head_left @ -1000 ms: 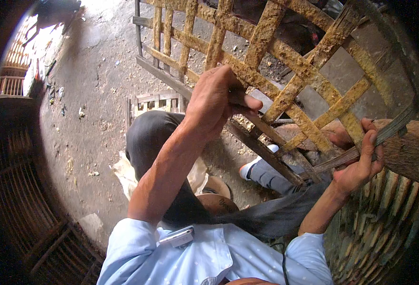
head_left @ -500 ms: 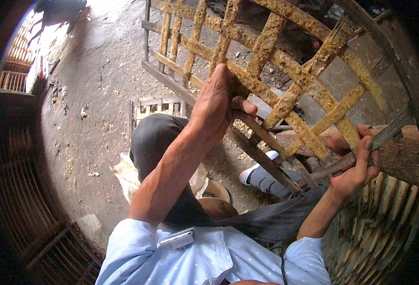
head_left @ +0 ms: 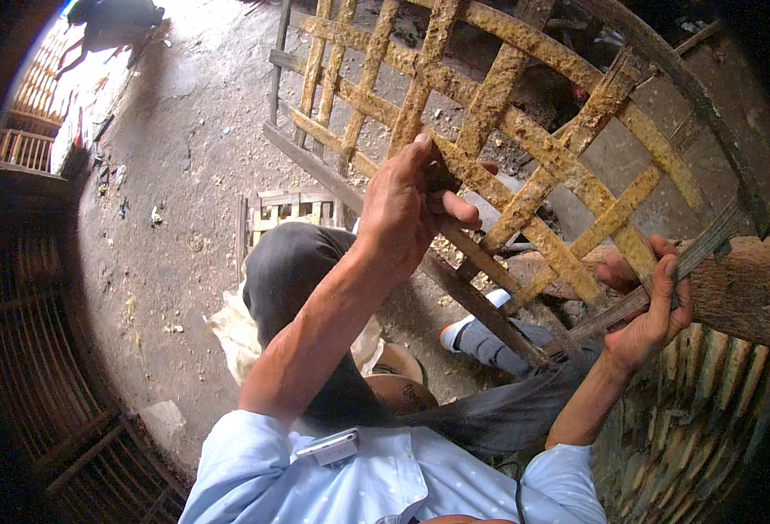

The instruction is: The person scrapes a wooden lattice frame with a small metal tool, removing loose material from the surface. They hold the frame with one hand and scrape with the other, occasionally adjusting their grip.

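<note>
A woven lattice panel (head_left: pixel 538 141) of flat slats, crusted yellow-brown, is held up tilted in front of me, edged by dark wooden strips. My left hand (head_left: pixel 400 205) is closed around a slat near its lower middle, some fingers passing through an opening. At the lower right corner, my right hand (head_left: pixel 651 319) grips the wooden edge strip, thumb on the near side and fingers partly hidden behind the slats. Beneath the panel are my bent legs in dark trousers.
A log (head_left: pixel 738 284) lies at the right, above a stack of slatted panels (head_left: pixel 708 419). A small lattice panel (head_left: pixel 293 206) and a whitish sack (head_left: pixel 230 330) are beside my knee. Dark slatted lattice (head_left: pixel 40 341) stands along the left. A phone-like device (head_left: pixel 328 446) rests at my shirt.
The panel has shifted slightly down and to the right in view at its left end. Both hands keep their grip on it; my left hand's fingers have moved slightly.
</note>
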`<state>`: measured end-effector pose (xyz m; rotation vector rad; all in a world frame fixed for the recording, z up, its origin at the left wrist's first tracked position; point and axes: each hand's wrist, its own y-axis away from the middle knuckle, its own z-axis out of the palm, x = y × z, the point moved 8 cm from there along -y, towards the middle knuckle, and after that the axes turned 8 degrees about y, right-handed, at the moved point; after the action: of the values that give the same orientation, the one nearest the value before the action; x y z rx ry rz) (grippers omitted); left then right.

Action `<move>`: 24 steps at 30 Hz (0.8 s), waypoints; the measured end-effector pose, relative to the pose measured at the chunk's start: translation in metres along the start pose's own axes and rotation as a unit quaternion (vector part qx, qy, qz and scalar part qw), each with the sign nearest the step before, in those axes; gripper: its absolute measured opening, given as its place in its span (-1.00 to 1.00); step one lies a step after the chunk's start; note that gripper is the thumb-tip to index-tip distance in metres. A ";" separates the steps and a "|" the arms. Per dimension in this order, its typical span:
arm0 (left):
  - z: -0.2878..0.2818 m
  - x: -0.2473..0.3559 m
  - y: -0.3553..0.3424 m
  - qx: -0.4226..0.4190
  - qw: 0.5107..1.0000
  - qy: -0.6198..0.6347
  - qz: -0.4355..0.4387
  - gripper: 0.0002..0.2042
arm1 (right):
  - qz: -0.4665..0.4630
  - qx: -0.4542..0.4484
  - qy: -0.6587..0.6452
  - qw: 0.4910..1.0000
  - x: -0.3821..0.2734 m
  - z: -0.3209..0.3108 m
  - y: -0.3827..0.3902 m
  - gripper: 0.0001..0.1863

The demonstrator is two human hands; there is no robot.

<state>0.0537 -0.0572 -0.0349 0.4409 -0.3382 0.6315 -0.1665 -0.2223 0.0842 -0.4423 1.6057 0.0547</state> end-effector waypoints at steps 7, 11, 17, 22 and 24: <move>-0.002 0.003 0.004 0.031 0.999 -0.036 -0.011 -0.68 | 0.012 -0.012 0.003 1.000 0.003 -0.002 -0.001 -0.70; 0.002 0.005 0.004 -0.008 1.000 -0.027 -0.005 -0.69 | 0.007 -0.009 -0.006 1.000 0.006 -0.007 0.001 -0.71; 0.004 0.005 0.007 -0.009 0.996 -0.089 -0.010 -0.76 | -0.033 -0.002 0.022 0.999 0.012 -0.018 -0.004 -0.72; 0.011 -0.003 0.013 0.003 0.999 -0.003 -0.033 -0.73 | -0.024 0.017 0.000 1.000 0.008 -0.011 0.001 -0.73; 0.007 -0.004 0.008 -0.001 0.999 -0.031 -0.042 -0.73 | 0.008 -0.024 -0.006 1.000 0.004 -0.004 0.000 -0.71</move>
<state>0.0443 -0.0573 -0.0280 0.4714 -0.3770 0.5373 -0.1709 -0.2243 0.0806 -0.4656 1.5994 0.1071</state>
